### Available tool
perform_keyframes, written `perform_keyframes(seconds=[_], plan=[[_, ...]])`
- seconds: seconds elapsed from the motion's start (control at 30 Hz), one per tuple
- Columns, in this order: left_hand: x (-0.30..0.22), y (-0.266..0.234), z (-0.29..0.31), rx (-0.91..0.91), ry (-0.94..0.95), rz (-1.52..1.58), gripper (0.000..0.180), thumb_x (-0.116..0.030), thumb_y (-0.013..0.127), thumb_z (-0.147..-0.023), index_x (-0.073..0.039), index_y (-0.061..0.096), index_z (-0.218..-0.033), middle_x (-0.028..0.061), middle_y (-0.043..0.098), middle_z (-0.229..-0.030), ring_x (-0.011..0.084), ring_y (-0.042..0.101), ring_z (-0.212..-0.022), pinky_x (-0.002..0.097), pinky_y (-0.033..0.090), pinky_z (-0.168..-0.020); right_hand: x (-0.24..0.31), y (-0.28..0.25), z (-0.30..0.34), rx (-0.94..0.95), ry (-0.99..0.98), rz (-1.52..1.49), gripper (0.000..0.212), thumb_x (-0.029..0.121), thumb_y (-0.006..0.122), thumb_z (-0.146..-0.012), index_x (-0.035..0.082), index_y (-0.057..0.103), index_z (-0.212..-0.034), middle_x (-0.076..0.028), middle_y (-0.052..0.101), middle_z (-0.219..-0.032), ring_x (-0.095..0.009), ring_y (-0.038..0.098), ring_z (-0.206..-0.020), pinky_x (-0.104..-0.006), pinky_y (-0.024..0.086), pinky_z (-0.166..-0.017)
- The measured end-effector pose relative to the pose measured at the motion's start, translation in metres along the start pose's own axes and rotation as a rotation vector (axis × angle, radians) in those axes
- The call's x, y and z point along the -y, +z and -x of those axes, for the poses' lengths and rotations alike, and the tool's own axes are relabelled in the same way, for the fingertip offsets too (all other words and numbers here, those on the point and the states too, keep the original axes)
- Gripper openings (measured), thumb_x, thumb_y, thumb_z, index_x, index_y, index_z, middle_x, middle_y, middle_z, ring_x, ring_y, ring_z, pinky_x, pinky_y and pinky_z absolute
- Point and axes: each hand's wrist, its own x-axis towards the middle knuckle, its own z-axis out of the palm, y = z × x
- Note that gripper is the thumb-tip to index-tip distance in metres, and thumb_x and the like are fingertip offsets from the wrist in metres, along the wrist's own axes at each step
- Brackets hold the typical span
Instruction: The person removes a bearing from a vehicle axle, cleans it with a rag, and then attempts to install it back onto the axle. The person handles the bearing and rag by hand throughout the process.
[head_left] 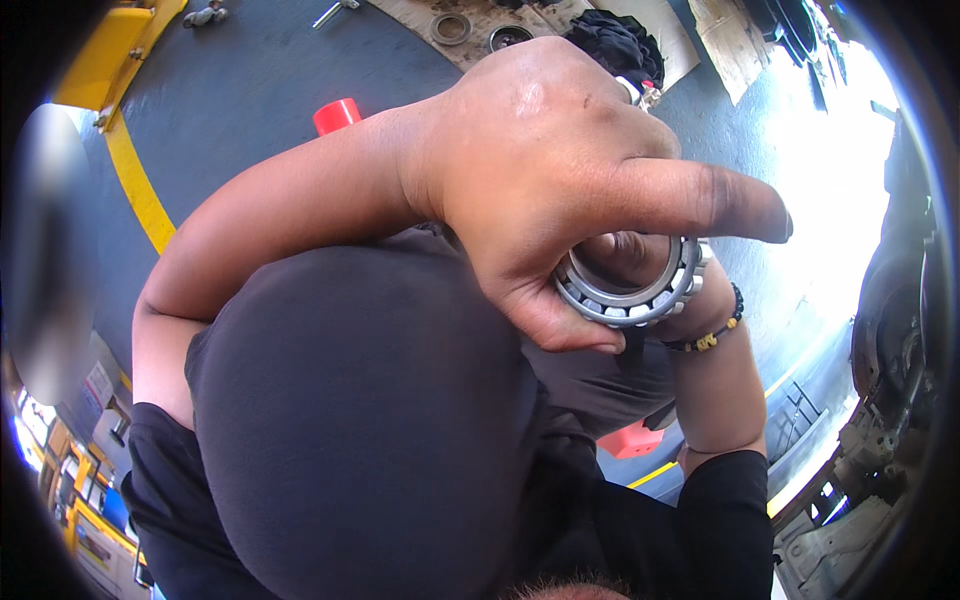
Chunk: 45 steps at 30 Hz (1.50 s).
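A tapered roller bearing (640, 309), a steel ring with short silvery rollers round its edge, is held up in front of my chest. My left hand (550, 150) reaches across from the left and grips it. The left thumb lies along the bearing's near side, and the index finger stretches out above it to the right. Behind the bearing is my right hand (712, 305), with a dark beaded bracelet (707, 342) on its wrist. Fingers show through the bearing's bore, but I cannot tell which hand they belong to. Most of the right hand is hidden.
Stained cardboard (680, 35) on the grey floor carries ring-shaped metal parts (451, 29) and a black cloth (615, 45). A red cylindrical object (337, 116) shows beyond my left forearm. A yellow metal frame (105, 55) stands far left; vehicle parts (895, 330) line the right.
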Motion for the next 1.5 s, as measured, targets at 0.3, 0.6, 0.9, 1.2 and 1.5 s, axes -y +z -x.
perform_keyframes(seconds=[0.3, 0.6, 0.9, 1.2, 1.5], plan=[[0.002, -0.007, -0.005, 0.121, 0.219, -0.189, 0.08, -0.046, 0.075, -0.07, -0.013, 0.06, -0.141, 0.0052, 0.061, -0.072, 0.018, 0.061, -0.052, 0.0303, 0.045, -0.046, -0.021, -0.024, -0.003, 0.278, -0.192, 0.132, 0.051, 0.018, 0.077, -0.09, 0.01, 0.06, -0.137, -0.01, 0.065, -0.13, -0.024, 0.064, -0.121, -0.0361, 0.054, -0.097], [-0.009, -0.003, 0.004, 0.112, -0.033, -0.101, 0.087, -0.043, 0.08, -0.064, -0.022, 0.054, -0.145, 0.0048, 0.067, -0.07, 0.0262, 0.069, -0.063, 0.0377, 0.054, -0.055, -0.032, 0.001, 0.003, 0.145, -0.361, 0.523, 0.052, 0.027, 0.074, -0.095, 0.011, 0.054, -0.14, -0.008, 0.063, -0.132, -0.021, 0.063, -0.124, -0.0371, 0.053, -0.097], [-0.012, -0.002, -0.015, -0.164, -0.368, 0.011, 0.082, -0.047, 0.078, -0.066, -0.005, 0.056, -0.133, 0.0139, 0.071, -0.075, 0.0369, 0.072, -0.073, 0.045, 0.058, -0.066, -0.054, 0.024, -0.023, -0.835, -0.626, 0.458, 0.037, 0.026, 0.071, -0.094, 0.001, 0.063, -0.12, -0.012, 0.069, -0.11, -0.022, 0.069, -0.097, -0.0369, 0.055, -0.085], [-0.031, -0.006, -0.017, -0.328, -0.531, -0.093, 0.085, -0.059, 0.084, -0.065, 0.008, 0.058, -0.112, 0.0239, 0.07, -0.082, 0.0424, 0.072, -0.08, 0.0453, 0.058, -0.072, -0.05, 0.001, -0.006, -1.252, -0.75, 0.733, 0.04, 0.028, 0.07, -0.098, -0.004, 0.059, -0.12, -0.015, 0.067, -0.102, -0.023, 0.066, -0.09, -0.0359, 0.054, -0.081], [-0.034, -0.024, -0.016, -0.214, -0.632, -0.126, 0.082, -0.056, 0.089, -0.062, 0.008, 0.059, -0.104, 0.0235, 0.069, -0.083, 0.0398, 0.072, -0.079, 0.042, 0.057, -0.072, -0.076, -0.024, -0.011, -0.568, -0.783, 0.982, 0.059, 0.036, 0.085, -0.084, 0.0, 0.065, -0.126, -0.016, 0.072, -0.107, -0.03, 0.073, -0.09, -0.0415, 0.057, -0.079]])
